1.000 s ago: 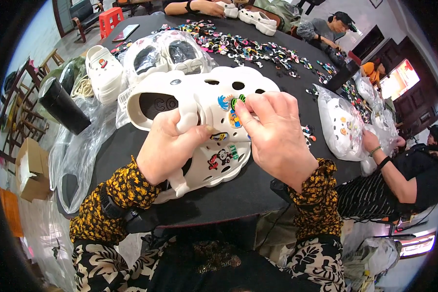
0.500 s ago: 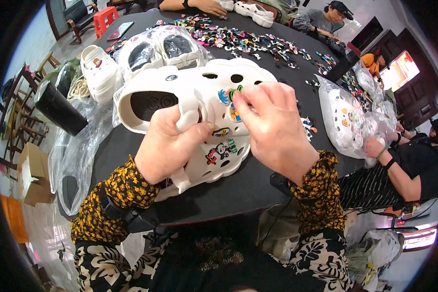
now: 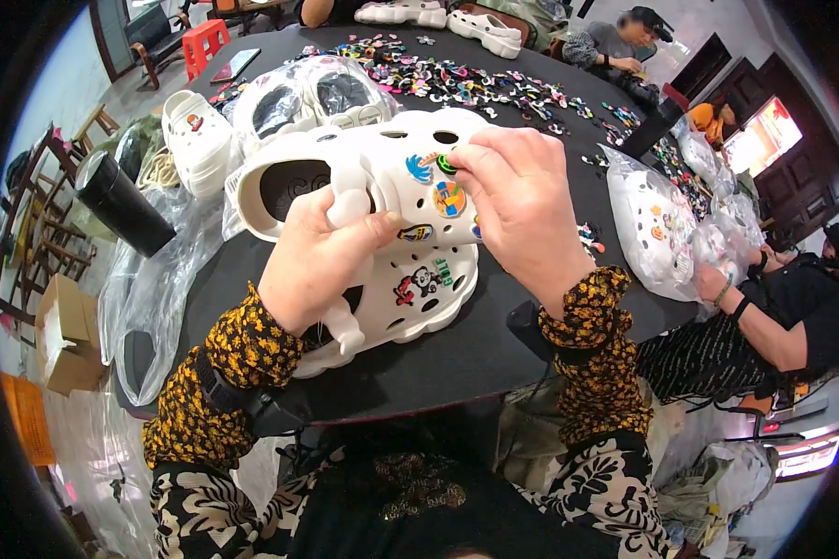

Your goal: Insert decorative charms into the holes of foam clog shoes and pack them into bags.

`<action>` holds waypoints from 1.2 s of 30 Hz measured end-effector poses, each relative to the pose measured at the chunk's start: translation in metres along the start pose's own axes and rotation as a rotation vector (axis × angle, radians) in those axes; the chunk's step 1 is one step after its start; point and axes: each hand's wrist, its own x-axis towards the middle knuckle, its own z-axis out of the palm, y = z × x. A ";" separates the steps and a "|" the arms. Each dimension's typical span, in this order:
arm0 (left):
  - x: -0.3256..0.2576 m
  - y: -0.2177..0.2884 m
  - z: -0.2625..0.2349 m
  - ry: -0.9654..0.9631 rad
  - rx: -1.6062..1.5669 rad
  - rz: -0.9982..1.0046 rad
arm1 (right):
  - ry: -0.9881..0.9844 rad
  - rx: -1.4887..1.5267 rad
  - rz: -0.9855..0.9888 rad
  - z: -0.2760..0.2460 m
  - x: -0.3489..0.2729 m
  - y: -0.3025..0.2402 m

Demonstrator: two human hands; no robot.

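My left hand [image 3: 322, 252] grips a white clog [image 3: 403, 147] by its strap area, thumb on top, tilted above the table. My right hand [image 3: 522, 205] pinches a green-and-black shoe charm [image 3: 448, 164] against the upper, near the toe holes. Beside it sit a blue palm-like charm [image 3: 419, 170], a round orange charm [image 3: 450, 198] and a dark oval charm with yellow [image 3: 415, 232]. Below lies a second white clog [image 3: 382, 309], partly covered by the first, with a panda charm [image 3: 426, 279] and green lettering on it.
Loose charms [image 3: 438, 79] spread across the far side of the black table [image 3: 429, 373]. Bagged clogs [image 3: 312, 93], another white clog [image 3: 199, 140] and a black cylinder [image 3: 123, 203] stand left. At right, a co-worker's hand [image 3: 715, 284] is near a bagged clog [image 3: 651, 224].
The green-and-black charm sits lower against the clog, and my right fingers have shifted over it. The clog has turned slightly, showing more of its charms. A co-worker's hand has left the far table edge.
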 end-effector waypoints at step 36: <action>-0.007 -0.012 0.000 0.169 0.005 0.004 | -0.185 0.237 1.056 -0.034 -0.159 0.145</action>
